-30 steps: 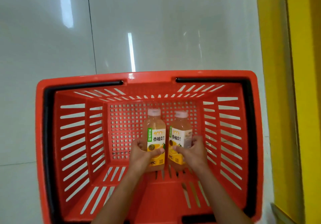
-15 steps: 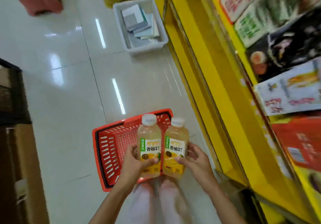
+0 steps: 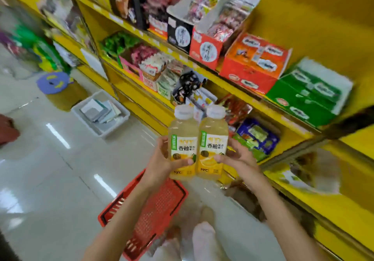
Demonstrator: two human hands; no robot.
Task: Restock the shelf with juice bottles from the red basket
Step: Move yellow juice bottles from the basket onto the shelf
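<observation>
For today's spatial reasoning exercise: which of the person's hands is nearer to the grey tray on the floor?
Left. The left hand, holding the left juice bottle, is on the side of the grey tray. The right hand, holding the right juice bottle, is farther away, toward the yellow shelf.

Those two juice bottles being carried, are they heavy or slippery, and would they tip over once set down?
Each juice bottle looks full to the neck, so probably weighty for its size. The left hand and right hand each wrap one, gripping the label, so likely not slippery. They are tall and narrow, so they may tip if nudged.
</observation>
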